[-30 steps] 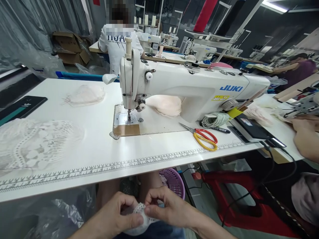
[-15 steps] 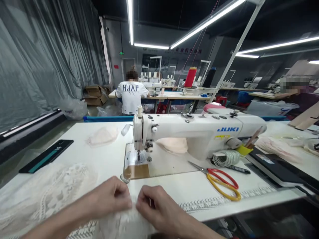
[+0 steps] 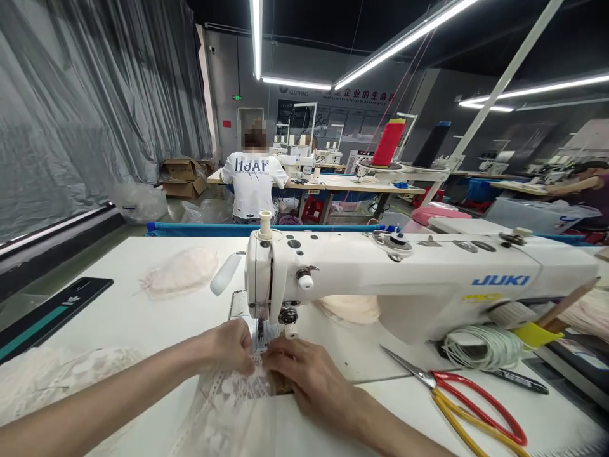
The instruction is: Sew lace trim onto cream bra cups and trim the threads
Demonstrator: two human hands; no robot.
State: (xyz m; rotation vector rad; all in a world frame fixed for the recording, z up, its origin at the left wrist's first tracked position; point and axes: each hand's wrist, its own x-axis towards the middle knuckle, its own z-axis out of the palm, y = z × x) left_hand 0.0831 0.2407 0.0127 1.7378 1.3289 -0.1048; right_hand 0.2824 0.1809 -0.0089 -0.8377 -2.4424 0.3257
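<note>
A piece of white lace fabric (image 3: 228,406) hangs from the sewing machine's needle area down toward the table's front edge. My left hand (image 3: 228,348) is closed on the lace just left of the presser foot (image 3: 261,333). On the other side my right hand (image 3: 304,368) pinches the lace edge, its fingers close to the foot. The white sewing machine (image 3: 428,270) stands right in front of me. Whether the lace lies under the foot is hard to make out. More lace (image 3: 61,381) is heaped at the left, partly behind my left forearm.
Scissors (image 3: 442,387) with red and yellow handles lie right of my right hand, near a coil of pale cord (image 3: 480,346) and a black pen (image 3: 521,381). A peach fabric piece (image 3: 183,270) rests at the back left. A person in a white shirt (image 3: 252,181) sits ahead.
Both hands have moved forward with the lace, from the table's front edge up to the presser foot. The view has come closer to the machine.
</note>
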